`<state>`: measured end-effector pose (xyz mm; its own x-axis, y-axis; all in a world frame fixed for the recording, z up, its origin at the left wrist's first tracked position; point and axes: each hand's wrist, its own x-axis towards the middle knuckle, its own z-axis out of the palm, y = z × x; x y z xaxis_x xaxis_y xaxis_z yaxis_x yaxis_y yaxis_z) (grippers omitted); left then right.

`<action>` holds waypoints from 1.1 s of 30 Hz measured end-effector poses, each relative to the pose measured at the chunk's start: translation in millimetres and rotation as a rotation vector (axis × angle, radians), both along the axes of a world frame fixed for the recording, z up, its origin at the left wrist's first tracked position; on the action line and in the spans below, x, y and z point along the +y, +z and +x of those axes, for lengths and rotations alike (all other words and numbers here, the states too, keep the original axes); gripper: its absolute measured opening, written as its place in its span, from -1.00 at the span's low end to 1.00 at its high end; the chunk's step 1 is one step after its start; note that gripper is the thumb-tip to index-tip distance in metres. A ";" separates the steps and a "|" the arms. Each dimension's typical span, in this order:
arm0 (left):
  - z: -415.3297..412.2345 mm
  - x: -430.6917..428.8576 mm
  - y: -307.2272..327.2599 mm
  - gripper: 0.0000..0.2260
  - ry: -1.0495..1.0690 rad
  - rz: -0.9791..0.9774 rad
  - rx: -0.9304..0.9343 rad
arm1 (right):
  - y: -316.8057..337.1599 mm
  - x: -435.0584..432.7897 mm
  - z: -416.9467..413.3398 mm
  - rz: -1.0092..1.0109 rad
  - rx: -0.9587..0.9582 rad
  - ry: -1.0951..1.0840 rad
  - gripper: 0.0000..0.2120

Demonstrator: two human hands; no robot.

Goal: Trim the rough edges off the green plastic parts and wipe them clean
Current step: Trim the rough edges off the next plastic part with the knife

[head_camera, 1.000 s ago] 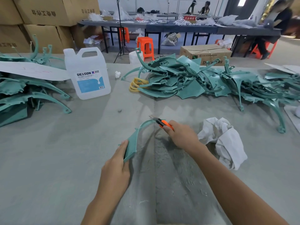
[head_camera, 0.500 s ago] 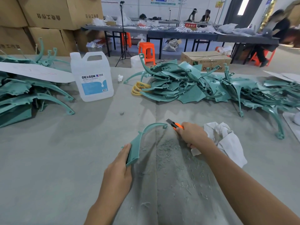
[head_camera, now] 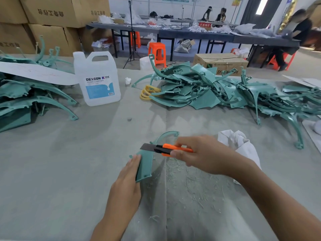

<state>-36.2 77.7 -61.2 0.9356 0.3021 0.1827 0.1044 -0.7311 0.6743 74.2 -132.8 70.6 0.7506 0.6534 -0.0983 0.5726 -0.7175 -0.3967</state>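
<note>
Trimming in progress; one curved green part [head_camera: 145,164] under the knife.
The part is pressed to the table [head_camera: 52,171] by the left hand [head_camera: 127,186]; an orange knife [head_camera: 166,149] is gripped by the right hand [head_camera: 203,155]. Shavings [head_camera: 187,185] are scattered; the cloth [head_camera: 241,145] lies unused; a large pile [head_camera: 217,89] appears untrimmed.

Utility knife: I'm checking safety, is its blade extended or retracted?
Extended: a dark blade sticks out of the orange utility knife in the right hand.

Teal-green plastic part [head_camera: 145,165]; orange-and-black utility knife [head_camera: 171,149]; white rag [head_camera: 240,142]; white jug [head_camera: 97,79] with blue label; grey counter [head_camera: 52,171].
</note>
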 end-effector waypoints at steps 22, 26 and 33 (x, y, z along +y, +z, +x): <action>0.3 -1.4 2.7 -0.37 -0.011 0.010 -0.003 | -72.1 -12.2 104.1 -0.115 -0.065 -0.325 -0.65; -2.5 -0.7 3.0 -0.35 -0.036 0.000 -0.010 | -86.6 -15.9 117.8 -0.219 -0.103 -0.422 -0.67; 0.1 12.9 17.4 -0.59 0.038 -0.072 -0.001 | -102.5 -22.2 111.7 -0.177 -0.055 -0.492 -0.66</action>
